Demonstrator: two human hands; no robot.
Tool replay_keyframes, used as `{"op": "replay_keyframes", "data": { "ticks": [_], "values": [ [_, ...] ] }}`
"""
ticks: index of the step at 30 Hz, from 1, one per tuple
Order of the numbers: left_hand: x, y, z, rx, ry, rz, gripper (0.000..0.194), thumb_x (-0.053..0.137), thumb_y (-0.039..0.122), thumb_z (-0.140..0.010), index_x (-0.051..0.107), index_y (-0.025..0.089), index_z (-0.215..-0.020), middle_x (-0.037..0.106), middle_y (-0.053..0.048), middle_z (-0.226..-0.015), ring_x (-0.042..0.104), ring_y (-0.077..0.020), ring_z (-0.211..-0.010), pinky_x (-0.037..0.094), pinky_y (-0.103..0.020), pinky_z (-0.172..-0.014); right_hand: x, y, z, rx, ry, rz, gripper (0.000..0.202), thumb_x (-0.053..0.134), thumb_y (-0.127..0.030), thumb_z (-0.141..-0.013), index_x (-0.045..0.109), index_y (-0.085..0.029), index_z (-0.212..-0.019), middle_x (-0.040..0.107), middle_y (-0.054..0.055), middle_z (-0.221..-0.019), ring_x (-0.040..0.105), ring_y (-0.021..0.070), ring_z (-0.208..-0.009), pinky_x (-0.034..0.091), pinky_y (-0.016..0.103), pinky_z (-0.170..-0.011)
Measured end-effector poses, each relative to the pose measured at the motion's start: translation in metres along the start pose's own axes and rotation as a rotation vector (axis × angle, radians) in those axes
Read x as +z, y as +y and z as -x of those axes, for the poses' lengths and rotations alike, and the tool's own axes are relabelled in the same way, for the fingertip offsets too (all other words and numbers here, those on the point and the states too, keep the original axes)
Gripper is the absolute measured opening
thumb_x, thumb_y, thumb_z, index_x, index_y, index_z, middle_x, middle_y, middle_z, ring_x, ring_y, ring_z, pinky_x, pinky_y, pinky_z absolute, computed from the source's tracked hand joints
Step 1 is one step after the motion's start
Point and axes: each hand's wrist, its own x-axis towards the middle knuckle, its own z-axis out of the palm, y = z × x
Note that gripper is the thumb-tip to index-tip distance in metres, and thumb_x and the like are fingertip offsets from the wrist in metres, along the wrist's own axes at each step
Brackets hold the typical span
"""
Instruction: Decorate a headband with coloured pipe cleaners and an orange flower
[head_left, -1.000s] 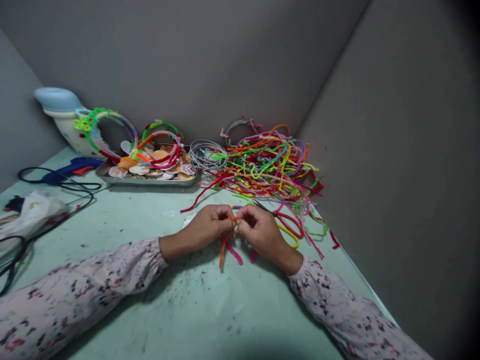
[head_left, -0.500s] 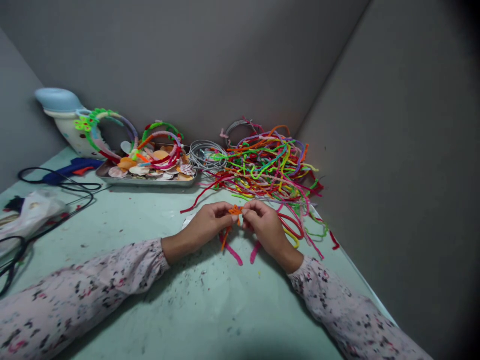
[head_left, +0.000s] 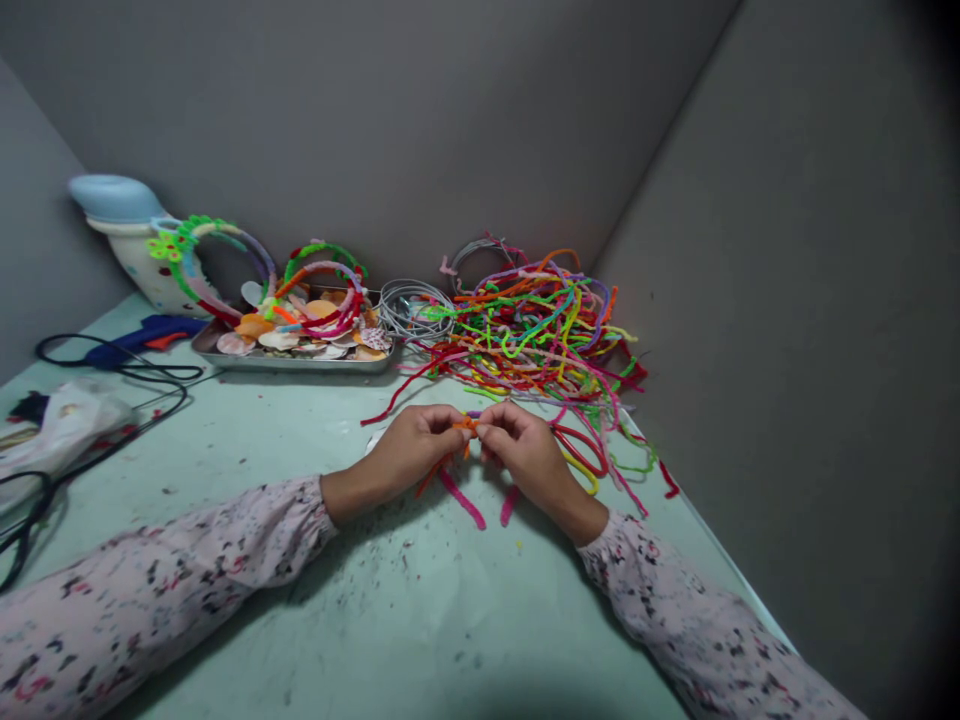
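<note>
Fingertips nearly meeting now, the left hand [head_left: 411, 450] and the right hand [head_left: 529, 450] both pinching, thumb against finger, on a small bunched orange stem [head_left: 466, 427] held right between them. Its fuzzy tail [head_left: 427, 483] pokes out below the left hand, loose. So how far along is it? Part-shaped, I'd say: the middle is gathered up tight, while that tail looks unworked.

Just below the hands, two pink ends [head_left: 463, 500] splay towards the wearer, and a sliver of purple [head_left: 472, 414] peeks out just beyond the fingertips. Could be one single hoop lying underneath, but the hands cover the middle, so there's no telling, nor whether the orange is fixed to it.

Close by the right hand, red and yellow handles [head_left: 592, 443] lie partly hidden. Beyond that hand, a great tangle of coloured stems [head_left: 536, 335], plenty left unused! Straight beyond the left hand, a wire coil [head_left: 414, 333], and further left a metal tray [head_left: 300, 366] of flat, shell-like pieces [head_left: 279, 341]. Wrapped hoops [head_left: 264, 258] stand at that tray; these look finished, one bearing a green flower [head_left: 166, 247].

Far out left of the left hand, a blue tool [head_left: 124, 345], a dark cable [head_left: 180, 402] and a white bag [head_left: 81, 420] share the pale green worktop [head_left: 480, 620].
</note>
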Motion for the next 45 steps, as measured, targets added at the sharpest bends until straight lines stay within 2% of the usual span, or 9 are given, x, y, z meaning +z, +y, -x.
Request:
{"op": "replay_keyframes", "data": {
  "ticks": [8, 15, 22, 26, 28, 32, 35, 38, 45],
  "values": [
    [0.004, -0.003, 0.000, 0.024, -0.033, -0.127, 0.012, 0.053, 0.022, -0.073, 0.059, 0.015, -0.064, 0.051, 0.003, -0.058, 0.042, -0.0095, -0.053, 0.030, -0.023, -0.051, -0.003, 0.002, 0.001, -0.138, -0.037, 0.109, 0.013, 0.057, -0.031, -0.083, 0.062, -0.019, -0.083, 0.059, -0.001, -0.072, 0.051, 0.0112, -0.060, 0.040, 0.022, -0.054],
    [0.005, -0.001, 0.001, 0.024, -0.001, -0.070, 0.010, 0.053, 0.019, -0.073, 0.062, 0.016, -0.068, 0.058, 0.002, -0.061, 0.045, -0.0094, -0.053, 0.032, -0.022, -0.051, 0.003, 0.007, -0.001, 0.020, -0.061, -0.059, 0.019, 0.055, -0.037, -0.084, 0.060, -0.019, -0.084, 0.055, -0.005, -0.060, 0.048, 0.0096, -0.049, 0.039, 0.021, -0.047],
    [0.007, 0.007, 0.002, -0.042, -0.062, 0.126, 0.012, 0.062, 0.024, -0.075, 0.066, 0.015, -0.081, 0.062, 0.000, -0.069, 0.047, -0.0091, -0.055, 0.034, -0.022, -0.053, 0.001, 0.010, -0.003, 0.036, -0.014, -0.112, 0.022, 0.056, -0.040, -0.083, 0.060, -0.019, -0.083, 0.054, -0.004, -0.060, 0.047, 0.0094, -0.050, 0.038, 0.021, -0.049],
    [0.007, 0.009, 0.002, -0.106, -0.027, 0.144, 0.012, 0.063, 0.026, -0.075, 0.067, 0.015, -0.079, 0.059, 0.001, -0.063, 0.044, -0.0085, -0.052, 0.032, -0.022, -0.050, 0.000, 0.009, -0.003, 0.047, -0.011, -0.101, 0.023, 0.055, -0.041, -0.085, 0.059, -0.019, -0.084, 0.053, -0.004, -0.060, 0.046, 0.0099, -0.051, 0.038, 0.022, -0.050],
    [0.006, 0.006, 0.002, -0.127, -0.002, 0.114, 0.014, 0.062, 0.028, -0.075, 0.066, 0.015, -0.074, 0.054, 0.002, -0.057, 0.042, -0.0087, -0.050, 0.029, -0.023, -0.048, 0.000, 0.008, -0.003, -0.014, 0.024, -0.015, 0.019, 0.056, -0.037, -0.085, 0.061, -0.019, -0.085, 0.056, -0.003, -0.065, 0.050, 0.0112, -0.056, 0.041, 0.023, -0.054],
    [0.004, -0.001, 0.001, -0.112, 0.016, 0.010, 0.015, 0.060, 0.028, -0.073, 0.064, 0.015, -0.068, 0.052, 0.002, -0.053, 0.039, -0.0086, -0.047, 0.025, -0.024, -0.046, 0.000, 0.002, -0.001, -0.275, 0.070, 0.221, 0.012, 0.059, -0.028, -0.084, 0.065, -0.019, -0.089, 0.061, 0.003, -0.088, 0.057, 0.0149, -0.080, 0.045, 0.027, -0.072],
    [0.004, -0.004, 0.001, -0.082, 0.008, -0.032, 0.012, 0.058, 0.025, -0.071, 0.063, 0.015, -0.065, 0.053, 0.002, -0.054, 0.041, -0.0089, -0.049, 0.027, -0.024, -0.048, 0.000, 0.000, 0.000, -0.353, 0.049, 0.334, 0.009, 0.060, -0.026, -0.084, 0.066, -0.019, -0.085, 0.059, 0.002, -0.087, 0.056, 0.0154, -0.082, 0.043, 0.027, -0.073],
    [0.005, -0.002, 0.002, -0.073, 0.000, -0.011, 0.014, 0.058, 0.025, -0.072, 0.061, 0.015, -0.062, 0.053, 0.002, -0.054, 0.041, -0.0087, -0.050, 0.028, -0.024, -0.049, 0.000, 0.002, 0.000, -0.313, 0.065, 0.326, 0.011, 0.057, -0.025, -0.085, 0.063, -0.018, -0.079, 0.059, 0.001, -0.082, 0.055, 0.0149, -0.079, 0.042, 0.027, -0.071],
    [0.009, 0.007, 0.004, -0.126, 0.038, 0.106, 0.014, 0.061, 0.027, -0.073, 0.061, 0.016, -0.065, 0.050, 0.004, -0.053, 0.039, -0.0076, -0.048, 0.027, -0.022, -0.047, 0.002, 0.002, -0.001, -0.082, 0.071, 0.118, 0.018, 0.056, -0.033, -0.085, 0.061, -0.018, -0.077, 0.058, 0.000, -0.073, 0.051, 0.0128, -0.066, 0.040, 0.026, -0.063]
  ]
}}
